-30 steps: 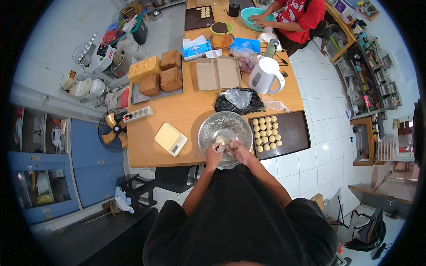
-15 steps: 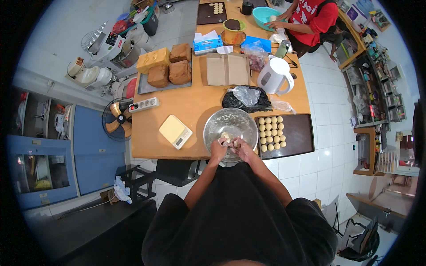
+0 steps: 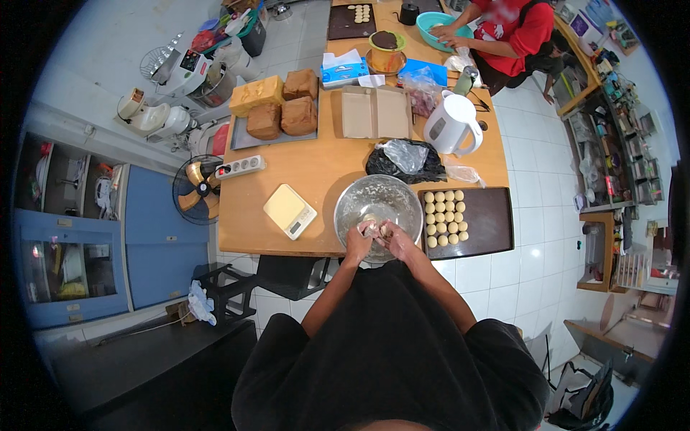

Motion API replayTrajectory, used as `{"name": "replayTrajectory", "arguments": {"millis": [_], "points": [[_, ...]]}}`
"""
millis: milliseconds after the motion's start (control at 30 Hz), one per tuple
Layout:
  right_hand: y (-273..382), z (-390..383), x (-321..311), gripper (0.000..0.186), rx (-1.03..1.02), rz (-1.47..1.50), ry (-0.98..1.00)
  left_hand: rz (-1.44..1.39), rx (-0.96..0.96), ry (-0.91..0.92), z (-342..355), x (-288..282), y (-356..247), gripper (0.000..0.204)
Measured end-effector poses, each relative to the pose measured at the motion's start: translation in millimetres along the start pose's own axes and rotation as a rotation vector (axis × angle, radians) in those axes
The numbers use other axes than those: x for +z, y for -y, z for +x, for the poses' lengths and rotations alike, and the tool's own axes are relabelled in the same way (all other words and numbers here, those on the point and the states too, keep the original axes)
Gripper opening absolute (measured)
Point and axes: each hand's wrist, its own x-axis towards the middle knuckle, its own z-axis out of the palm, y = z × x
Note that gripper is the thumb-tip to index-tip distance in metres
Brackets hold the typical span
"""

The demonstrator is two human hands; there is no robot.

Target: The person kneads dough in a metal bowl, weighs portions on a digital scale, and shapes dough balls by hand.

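My left hand (image 3: 360, 238) and my right hand (image 3: 394, 239), dusted white, work close together inside a large steel bowl (image 3: 375, 194) with pale residue on its inner wall. Both sets of fingers are curled around pale dough (image 3: 370, 229), whose exact shape is partly hidden by them. Right of the bowl, a dark tray (image 3: 483, 219) carries several rows of small round, pale dough balls (image 3: 448, 207). A cream kitchen scale (image 3: 286, 208) lies on the wooden table (image 3: 251, 230) to the left.
Behind the bowl are black plastic bags (image 3: 406, 161), a white kettle (image 3: 449, 122), a cardboard box (image 3: 374, 111), bread loaves (image 3: 264, 121) and a power strip (image 3: 241, 167). A co-worker (image 3: 507, 50) handles a turquoise bowl (image 3: 438, 21). A fan (image 3: 198, 188) stands left of the table.
My hands have drawn slightly closer together around the dough. The whole view has shifted a little. The co-worker's hands have moved within and over the turquoise bowl.
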Motion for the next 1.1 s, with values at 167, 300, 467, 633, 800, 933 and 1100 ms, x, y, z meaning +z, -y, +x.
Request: {"name": "replayTrajectory", "arguments": {"millis": [167, 300, 467, 633, 800, 933, 1100], "points": [[-3.4, 8.2, -5.9, 0.024, -0.016, 0.005, -0.013, -0.027, -0.154, 0.044, -1.0, -3.4, -13.2, 0.017], [-2.7, 9.6, -8.9, 0.028, -0.025, -0.013, 0.073, 0.082, -0.024, -0.063, 1.2, -0.5, -9.4, 0.016], [-1.7, 5.5, -6.9, 0.030, 0.023, 0.075, 0.073, 0.013, -0.030, -0.015, 3.5, -0.1, -0.4, 0.021], [-6.7, 16.7, -9.4, 0.020, -0.024, 0.100, 0.046, 0.076, -0.062, 0.033, 7.0, 2.6, 1.3, 0.030], [-8.7, 20.8, -10.7, 0.014, -0.121, 0.110, -0.039, -0.185, -0.034, -0.046, 13.7, 9.8, 0.9, 0.028], [-0.4, 10.4, -4.3, 0.017, -0.109, 0.092, -0.019, -0.325, -0.278, 0.033, 19.5, 19.5, 4.4, 0.025], [4.5, 3.5, 1.5, 0.021, -0.037, 0.139, -0.129, -0.052, -0.216, -0.038, 20.0, 38.9, 8.3, 0.023]]}}
